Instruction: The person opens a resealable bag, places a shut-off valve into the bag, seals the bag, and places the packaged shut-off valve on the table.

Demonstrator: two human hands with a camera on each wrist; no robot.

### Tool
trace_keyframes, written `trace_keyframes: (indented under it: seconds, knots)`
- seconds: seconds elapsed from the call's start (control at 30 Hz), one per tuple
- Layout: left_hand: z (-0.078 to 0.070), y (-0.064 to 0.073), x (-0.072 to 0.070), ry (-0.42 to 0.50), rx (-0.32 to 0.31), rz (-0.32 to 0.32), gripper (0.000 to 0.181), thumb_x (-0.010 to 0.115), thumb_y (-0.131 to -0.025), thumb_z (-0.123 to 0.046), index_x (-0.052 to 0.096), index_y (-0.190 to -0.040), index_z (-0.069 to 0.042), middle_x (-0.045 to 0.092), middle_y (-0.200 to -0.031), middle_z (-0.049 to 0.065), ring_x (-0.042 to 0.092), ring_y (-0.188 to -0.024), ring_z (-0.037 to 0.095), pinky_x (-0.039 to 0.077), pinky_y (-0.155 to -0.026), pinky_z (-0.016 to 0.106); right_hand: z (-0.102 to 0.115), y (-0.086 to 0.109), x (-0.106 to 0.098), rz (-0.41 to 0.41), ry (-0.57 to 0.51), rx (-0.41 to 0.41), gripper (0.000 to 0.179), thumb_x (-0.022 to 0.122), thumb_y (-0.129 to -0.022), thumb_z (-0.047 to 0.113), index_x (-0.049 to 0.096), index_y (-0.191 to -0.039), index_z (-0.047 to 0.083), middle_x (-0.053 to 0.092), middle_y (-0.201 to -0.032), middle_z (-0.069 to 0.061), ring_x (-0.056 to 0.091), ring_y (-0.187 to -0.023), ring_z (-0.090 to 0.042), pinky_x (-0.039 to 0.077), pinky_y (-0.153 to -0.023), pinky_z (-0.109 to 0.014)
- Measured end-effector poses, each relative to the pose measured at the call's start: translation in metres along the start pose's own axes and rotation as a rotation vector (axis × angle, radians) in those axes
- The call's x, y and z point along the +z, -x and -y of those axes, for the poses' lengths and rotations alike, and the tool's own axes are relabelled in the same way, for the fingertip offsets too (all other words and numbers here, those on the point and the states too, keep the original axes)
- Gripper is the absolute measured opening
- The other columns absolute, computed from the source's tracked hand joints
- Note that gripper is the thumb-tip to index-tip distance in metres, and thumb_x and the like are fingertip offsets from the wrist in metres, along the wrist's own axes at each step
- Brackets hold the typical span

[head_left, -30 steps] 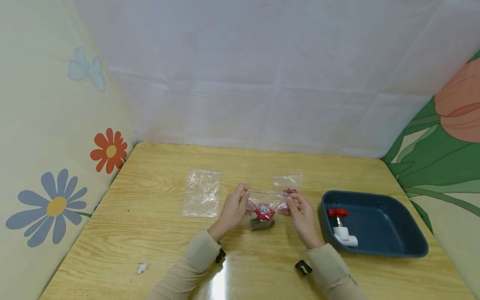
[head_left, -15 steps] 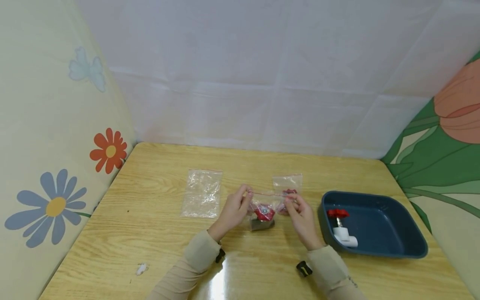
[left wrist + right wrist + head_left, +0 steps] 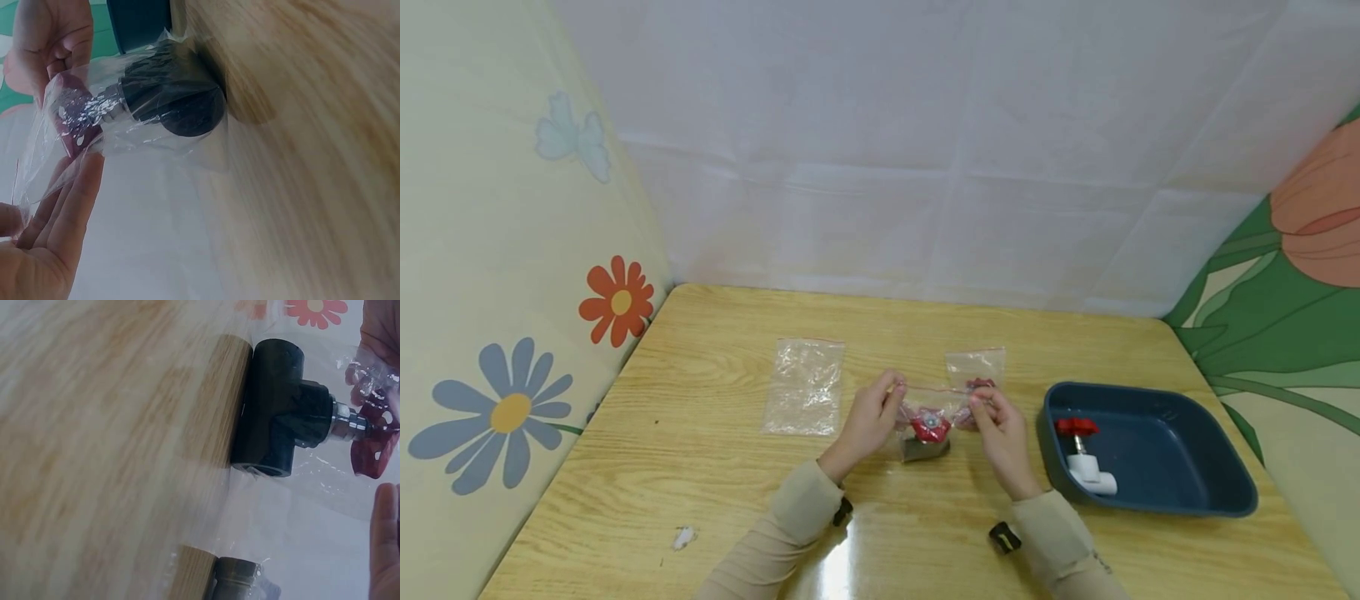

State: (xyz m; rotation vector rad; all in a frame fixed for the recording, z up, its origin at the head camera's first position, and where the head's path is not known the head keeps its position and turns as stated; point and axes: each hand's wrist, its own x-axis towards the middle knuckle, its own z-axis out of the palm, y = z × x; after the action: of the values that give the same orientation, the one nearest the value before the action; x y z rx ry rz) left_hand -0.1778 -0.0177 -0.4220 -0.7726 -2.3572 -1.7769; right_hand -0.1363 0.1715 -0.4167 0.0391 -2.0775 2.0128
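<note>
Clear bag (image 3: 934,395) is enclosing a dark valve (image 3: 269,406) near the middle of the table (image 3: 715,392), directly before the person. Inside, the valve is standing upright, its pipe body resting through the film on the table and its red wheel (image 3: 931,427) pointing up, so the wood is probably bearing the weight. From the bag's nine o'clock, the left hand (image 3: 867,414) is pinching one upper corner; from three o'clock, the right hand (image 3: 1006,429) is pinching the other. That opposed grip is likely drawing the top edge taut; whether the seal is parted cannot be told. Between one and two o'clock, a second bag (image 3: 973,363) is lying partly hidden, a red piece (image 3: 980,383) showing through. Between nine and ten, a flat bag (image 3: 805,387) is lying well apart, apparently leaving the centre free for handling. At three o'clock, beyond the right hand, a blue tray (image 3: 1180,467) is holding a white valve (image 3: 1084,471) at its nine o'clock end, its walls presumably containing the loose part.
</note>
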Motion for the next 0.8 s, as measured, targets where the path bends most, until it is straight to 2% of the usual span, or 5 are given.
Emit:
trace_keyframes:
  seconds: [0.17, 0.27, 0.43, 0.6, 0.8]
  knots:
    - [-0.004, 0.000, -0.002, 0.058, -0.070, 0.075, 0.014, 0.044, -0.095, -0.010, 0.052, -0.099, 0.000, 0.052, -0.054, 0.013, 0.059, -0.051, 0.031, 0.047, -0.042, 0.022, -0.001, 0.000, -0.001, 0.006, -0.005, -0.013, 0.017, 0.049, -0.090, -0.005, 0.047, -0.098, -0.020, 0.063, -0.068, 0.005, 0.061, -0.062, -0.007, 0.052, -0.060, -0.022]
    - [-0.015, 0.000, -0.006, 0.059, -0.047, 0.091, 0.011, 0.045, -0.094, -0.004, 0.052, -0.098, 0.003, 0.054, -0.056, 0.020, 0.058, -0.051, 0.035, 0.046, -0.042, 0.021, -0.001, 0.000, -0.001, -0.001, 0.004, 0.005, 0.017, 0.051, -0.088, -0.006, 0.048, -0.098, -0.020, 0.063, -0.069, 0.005, 0.060, -0.062, -0.007, 0.052, -0.060, -0.022]
    - [-0.026, 0.000, -0.007, 0.046, -0.004, 0.072, 0.008, 0.044, -0.092, 0.003, 0.051, -0.093, 0.005, 0.053, -0.057, 0.021, 0.056, -0.049, 0.034, 0.043, -0.041, 0.019, 0.000, -0.001, 0.001, -0.032, 0.049, 0.039, 0.014, 0.051, -0.088, -0.007, 0.052, -0.096, -0.017, 0.063, -0.069, 0.001, 0.060, -0.060, -0.007, 0.052, -0.059, -0.023]
    - [-0.005, -0.001, 0.001, 0.029, 0.001, 0.037, 0.007, 0.046, -0.092, 0.001, 0.053, -0.090, 0.002, 0.053, -0.053, 0.013, 0.055, -0.046, 0.028, 0.041, -0.038, 0.018, 0.000, -0.001, 0.002, -0.046, 0.091, 0.020, 0.013, 0.053, -0.087, -0.007, 0.053, -0.094, -0.017, 0.064, -0.068, -0.006, 0.058, -0.058, -0.004, 0.051, -0.058, -0.021]
    - [-0.001, -0.002, 0.000, -0.024, 0.044, 0.022, 0.007, 0.048, -0.092, -0.004, 0.056, -0.090, -0.003, 0.051, -0.054, 0.005, 0.045, -0.043, 0.010, 0.037, -0.037, 0.018, 0.000, 0.000, 0.003, -0.053, 0.089, 0.015, 0.013, 0.054, -0.087, -0.005, 0.054, -0.094, -0.015, 0.064, -0.070, -0.005, 0.059, -0.058, -0.007, 0.052, -0.057, -0.023]
